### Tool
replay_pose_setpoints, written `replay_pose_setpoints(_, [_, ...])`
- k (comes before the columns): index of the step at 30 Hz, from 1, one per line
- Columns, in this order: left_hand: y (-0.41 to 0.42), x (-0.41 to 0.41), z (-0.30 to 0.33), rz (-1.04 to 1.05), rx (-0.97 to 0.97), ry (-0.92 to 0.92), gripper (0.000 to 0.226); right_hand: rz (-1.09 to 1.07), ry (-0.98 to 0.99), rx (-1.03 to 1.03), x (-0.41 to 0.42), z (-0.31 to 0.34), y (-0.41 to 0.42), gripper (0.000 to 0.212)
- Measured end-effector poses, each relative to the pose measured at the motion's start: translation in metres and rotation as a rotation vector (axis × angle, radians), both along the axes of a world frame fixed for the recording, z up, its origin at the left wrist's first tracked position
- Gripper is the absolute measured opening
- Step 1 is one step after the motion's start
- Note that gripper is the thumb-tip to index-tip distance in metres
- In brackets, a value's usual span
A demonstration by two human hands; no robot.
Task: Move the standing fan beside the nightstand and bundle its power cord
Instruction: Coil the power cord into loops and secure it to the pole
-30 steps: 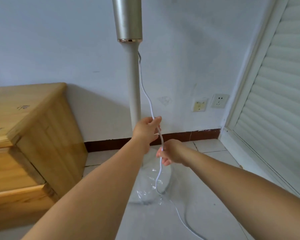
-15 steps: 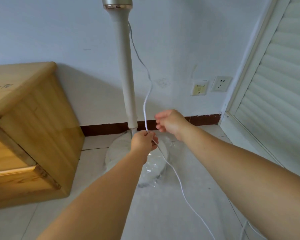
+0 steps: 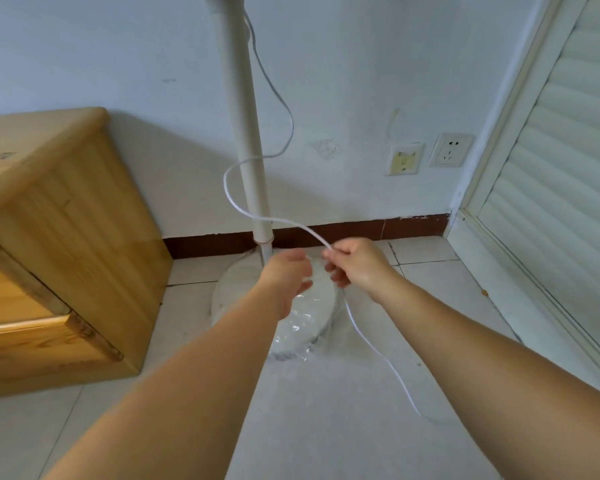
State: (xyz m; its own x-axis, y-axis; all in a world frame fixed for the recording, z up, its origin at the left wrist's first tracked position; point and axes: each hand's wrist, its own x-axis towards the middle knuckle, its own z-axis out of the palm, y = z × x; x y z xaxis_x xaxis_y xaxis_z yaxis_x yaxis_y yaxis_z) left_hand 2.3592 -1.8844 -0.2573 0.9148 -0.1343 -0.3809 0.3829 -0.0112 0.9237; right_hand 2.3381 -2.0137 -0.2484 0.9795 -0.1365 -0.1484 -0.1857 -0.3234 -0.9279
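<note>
Nightstand (image 3: 59, 237) sits at far left; fan (image 3: 246, 133) stands just right of it against the wall, so the move looks done. Cord (image 3: 243, 211) hung nearly straight a second ago; now it runs down the pole's right side, loops left across the pole, and sweeps back to the hands. Left hand (image 3: 288, 278) is curled over the base, and I cannot tell whether it holds the cord. Right hand (image 3: 355, 265) pinches the cord, whose rest trails right along the floor. Bundling has begun, with most cord still loose.
</note>
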Motion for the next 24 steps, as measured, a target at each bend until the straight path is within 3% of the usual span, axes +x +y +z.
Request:
replay_pose_setpoints(2, [-0.007, -0.013, -0.010, -0.271, 0.234, 0.017, 0.051, 0.010, -0.095, 0.108, 0.002, 0.018, 0.004, 0.017])
replay_pose_setpoints(4, [-0.017, -0.023, -0.021, -0.384, 0.282, 0.024, 0.045, 0.039, -0.141, 0.217, 0.003, 0.031, 0.007, 0.012])
replay_pose_setpoints(7, [-0.031, -0.030, -0.025, -0.239, 0.127, 0.001, 0.011, 0.091, -0.186, 0.375, 0.004, 0.039, 0.010, 0.011])
replay_pose_setpoints(9, [-0.034, -0.026, -0.026, -0.090, 0.013, -0.006, 0.017, 0.110, -0.186, 0.428, 0.005, 0.038, 0.007, 0.018])
replay_pose_setpoints(13, [-0.027, -0.007, -0.012, 0.248, -0.288, 0.026, 0.016, 0.169, -0.017, 0.047, 0.003, 0.019, -0.012, 0.029])
replay_pose_setpoints(18, [-0.017, 0.003, -0.004, 0.444, -0.515, 0.112, 0.015, 0.288, 0.243, -0.077, -0.009, -0.015, -0.032, 0.035])
replay_pose_setpoints(21, [-0.013, 0.005, -0.004, 0.524, -0.718, 0.149, 0.018, 0.362, 0.363, -0.464, -0.011, -0.030, -0.037, 0.027])
replay_pose_setpoints(22, [-0.011, 0.006, -0.003, 0.549, -0.759, 0.151, 0.017, 0.394, 0.401, -0.518, -0.012, -0.034, -0.036, 0.027])
replay_pose_setpoints(24, [-0.010, 0.008, -0.003, 0.566, -0.774, 0.147, 0.019, 0.362, 0.414, -0.406, -0.013, -0.041, -0.036, 0.022])
